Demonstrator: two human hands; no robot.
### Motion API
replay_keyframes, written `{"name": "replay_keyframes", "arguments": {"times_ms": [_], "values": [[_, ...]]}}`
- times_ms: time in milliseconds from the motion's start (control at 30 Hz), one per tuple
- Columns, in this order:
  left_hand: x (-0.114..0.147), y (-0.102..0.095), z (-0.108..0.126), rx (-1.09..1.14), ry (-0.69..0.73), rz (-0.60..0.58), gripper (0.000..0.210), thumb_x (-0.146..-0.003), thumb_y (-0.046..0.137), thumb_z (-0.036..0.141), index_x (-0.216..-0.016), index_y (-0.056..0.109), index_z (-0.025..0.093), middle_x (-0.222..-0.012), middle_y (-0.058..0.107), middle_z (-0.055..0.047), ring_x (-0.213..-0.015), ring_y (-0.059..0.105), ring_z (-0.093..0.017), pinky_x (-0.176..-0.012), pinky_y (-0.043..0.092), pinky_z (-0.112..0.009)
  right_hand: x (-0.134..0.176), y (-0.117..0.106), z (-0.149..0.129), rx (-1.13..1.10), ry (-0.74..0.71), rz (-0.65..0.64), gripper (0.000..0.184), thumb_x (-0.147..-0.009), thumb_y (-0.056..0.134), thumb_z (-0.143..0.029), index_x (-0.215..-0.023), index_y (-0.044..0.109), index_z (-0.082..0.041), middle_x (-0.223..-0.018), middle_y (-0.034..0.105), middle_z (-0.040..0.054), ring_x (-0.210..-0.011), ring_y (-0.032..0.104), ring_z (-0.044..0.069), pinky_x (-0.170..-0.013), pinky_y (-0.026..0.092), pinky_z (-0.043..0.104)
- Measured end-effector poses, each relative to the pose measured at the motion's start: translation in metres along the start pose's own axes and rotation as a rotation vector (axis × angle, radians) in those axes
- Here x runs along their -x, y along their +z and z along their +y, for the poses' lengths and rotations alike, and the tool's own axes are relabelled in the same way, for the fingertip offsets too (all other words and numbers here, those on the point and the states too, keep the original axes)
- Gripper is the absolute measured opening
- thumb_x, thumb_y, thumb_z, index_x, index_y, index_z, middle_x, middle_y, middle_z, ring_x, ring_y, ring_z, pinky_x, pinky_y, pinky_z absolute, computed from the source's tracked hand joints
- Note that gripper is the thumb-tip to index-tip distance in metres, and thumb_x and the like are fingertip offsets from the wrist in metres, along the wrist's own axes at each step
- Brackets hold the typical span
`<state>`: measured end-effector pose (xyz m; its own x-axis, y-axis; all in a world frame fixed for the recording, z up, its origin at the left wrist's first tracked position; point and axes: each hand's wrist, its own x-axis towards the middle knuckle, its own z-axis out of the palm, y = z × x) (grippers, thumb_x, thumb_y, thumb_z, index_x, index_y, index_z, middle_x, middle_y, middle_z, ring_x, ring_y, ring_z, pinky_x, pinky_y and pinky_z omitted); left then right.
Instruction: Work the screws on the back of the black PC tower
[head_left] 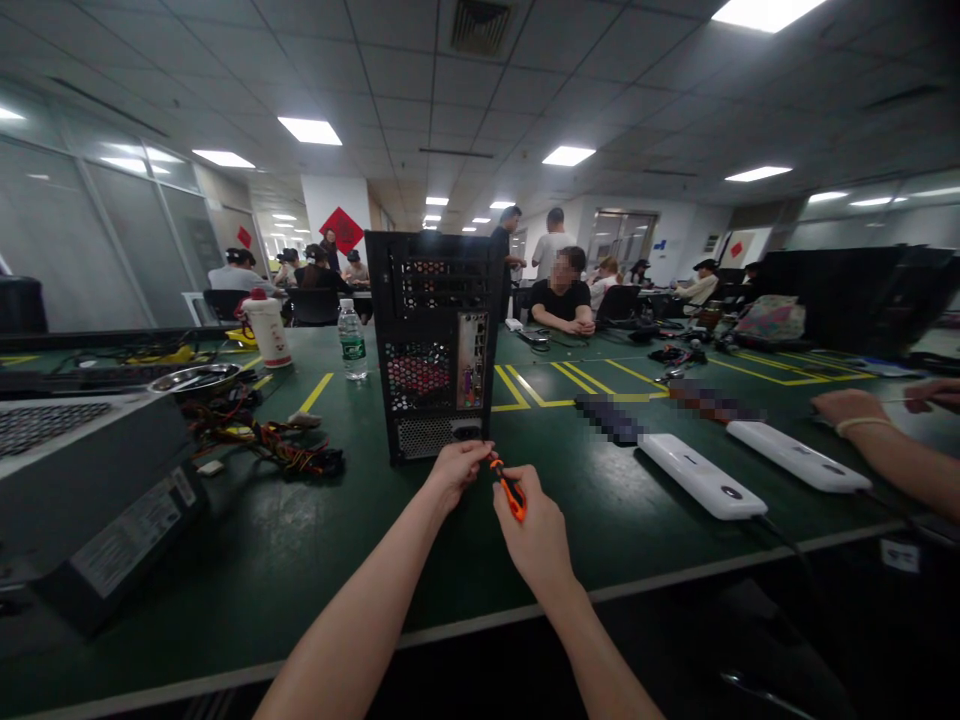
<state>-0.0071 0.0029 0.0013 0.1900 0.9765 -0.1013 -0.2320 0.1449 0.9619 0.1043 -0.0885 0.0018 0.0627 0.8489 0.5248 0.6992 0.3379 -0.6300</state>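
Observation:
A black computer case (381, 350) stands upright on the green table, its rear panel facing me. Near its lower right corner my right hand (534, 520) is closed around a screwdriver (513, 494) with an orange and black handle, the tip pointing up toward the case. My left hand (459, 472) is beside it at the bottom of the rear panel, thumb and finger pinched together by the screwdriver's front end. What those fingertips hold, if anything, is too small to make out. Above them are the power supply grille (427, 436) and the port plate (471, 360).
A grey power supply unit (135, 520) with bundled cables (277, 445) lies on the left. Behind are a metal dish (196, 378), a white flask (268, 330) and a water bottle (352, 345). Two white devices (697, 475) lie right; another person's hand (851, 408) is beyond them.

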Motion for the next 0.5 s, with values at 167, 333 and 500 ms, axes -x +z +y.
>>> {"name": "replay_keyframes", "arguments": {"times_ms": [167,333,500], "values": [[0.0011,0.0007,0.0014,0.015,0.012,0.010,0.032,-0.061,0.061,0.024,-0.089,0.058,0.010,-0.079,0.059,-0.006,-0.036,0.027,0.002,-0.033,0.012,-0.015,-0.0024,-0.0002,-0.0009,0.076,-0.118,0.058,0.016,-0.070,0.043,-0.017,-0.084,0.049,-0.021,-0.084,0.055,0.0011,-0.080,0.052,0.015,-0.069,0.037,0.026],[-0.0005,-0.0004,0.0011,0.010,0.017,0.057,0.041,-0.060,0.063,0.025,-0.097,0.054,0.011,-0.081,0.059,-0.006,-0.037,0.029,0.002,-0.034,0.016,-0.014,-0.0013,0.0001,-0.0005,-0.038,0.047,0.035,0.024,-0.078,0.039,-0.033,-0.097,0.042,-0.019,-0.067,0.054,-0.0015,-0.058,0.053,0.013,-0.052,0.037,0.023],[-0.0011,-0.0014,-0.0013,0.012,0.036,0.041,0.044,-0.060,0.063,0.025,-0.100,0.052,0.010,-0.082,0.059,-0.007,-0.037,0.029,0.002,-0.034,0.016,-0.015,-0.0012,-0.0012,0.0001,0.023,-0.025,0.019,0.013,-0.076,0.040,-0.025,-0.087,0.047,-0.020,-0.075,0.055,-0.0001,-0.066,0.054,0.014,-0.060,0.038,0.025]]}}
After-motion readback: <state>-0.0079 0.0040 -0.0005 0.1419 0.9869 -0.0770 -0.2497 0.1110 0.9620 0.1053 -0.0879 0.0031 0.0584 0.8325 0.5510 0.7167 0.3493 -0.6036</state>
